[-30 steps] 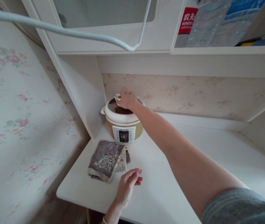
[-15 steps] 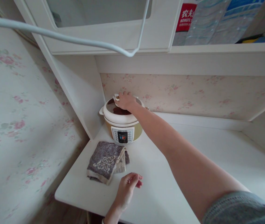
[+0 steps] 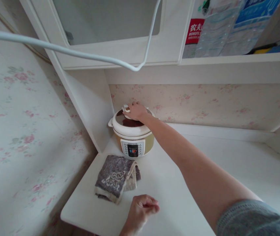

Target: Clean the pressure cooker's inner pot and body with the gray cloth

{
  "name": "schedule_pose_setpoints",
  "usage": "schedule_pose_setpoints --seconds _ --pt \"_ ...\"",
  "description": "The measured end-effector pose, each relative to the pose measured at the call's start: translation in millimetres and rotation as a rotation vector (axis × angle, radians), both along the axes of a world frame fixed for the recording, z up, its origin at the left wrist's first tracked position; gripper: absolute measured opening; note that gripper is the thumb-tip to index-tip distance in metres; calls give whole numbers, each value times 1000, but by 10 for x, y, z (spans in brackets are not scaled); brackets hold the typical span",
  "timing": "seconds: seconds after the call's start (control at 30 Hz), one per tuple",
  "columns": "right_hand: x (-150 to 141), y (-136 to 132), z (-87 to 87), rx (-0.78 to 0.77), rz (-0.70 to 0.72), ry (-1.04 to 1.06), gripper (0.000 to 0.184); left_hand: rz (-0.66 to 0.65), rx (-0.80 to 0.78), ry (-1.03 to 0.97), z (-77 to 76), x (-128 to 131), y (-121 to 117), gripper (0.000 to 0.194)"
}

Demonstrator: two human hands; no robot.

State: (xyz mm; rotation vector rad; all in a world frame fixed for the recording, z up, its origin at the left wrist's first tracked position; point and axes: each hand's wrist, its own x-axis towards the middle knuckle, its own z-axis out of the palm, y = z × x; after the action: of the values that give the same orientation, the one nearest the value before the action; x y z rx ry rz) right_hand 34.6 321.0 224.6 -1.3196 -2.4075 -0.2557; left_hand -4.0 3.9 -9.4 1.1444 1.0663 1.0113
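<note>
An electric pressure cooker (image 3: 149, 145) with a white and dark brown lid stands at the back left of the white tabletop (image 3: 179, 209), its control panel (image 3: 132, 148) facing me. My right hand (image 3: 137, 111) reaches across to the top of the lid, fingers closed over its handle, which they partly hide. Low in the view my left hand (image 3: 142, 209) is over the tabletop, fingers curled in, with nothing visible in them. A folded grey-brown towel (image 3: 115, 177) with a pale pattern lies between the cooker and my left hand.
Overhead, a white wire-like bar (image 3: 80, 54) crosses the view in front of a cabinet (image 3: 120, 54). Clear plastic water bottles (image 3: 218, 32) sit on the upper right shelf. Flowered wallpaper (image 3: 11, 147) covers the left wall, and a side panel (image 3: 88, 98) flanks the cooker.
The view has tilted slightly upward, so everything sits lower in the picture. My left hand has shifted a little right and its fingers are curled tighter. My right hand remains on the lid.
</note>
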Motion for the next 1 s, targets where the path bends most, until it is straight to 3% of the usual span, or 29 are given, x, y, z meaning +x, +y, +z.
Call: schedule_pose_setpoints --seconds 0.23,0.53,0.67,1.0 --pt "30 71 57 -40 64 -47 75 34 48 19 38 19 -14 41" --pt "81 51 165 -94 122 -107 66 41 126 156 13 -11 -63 40" --pt "117 22 204 -96 180 -124 62 43 173 216 29 -13 -53 29" --pt "151 84 254 -88 255 -182 62 11 220 208 -17 -8 -4 32"
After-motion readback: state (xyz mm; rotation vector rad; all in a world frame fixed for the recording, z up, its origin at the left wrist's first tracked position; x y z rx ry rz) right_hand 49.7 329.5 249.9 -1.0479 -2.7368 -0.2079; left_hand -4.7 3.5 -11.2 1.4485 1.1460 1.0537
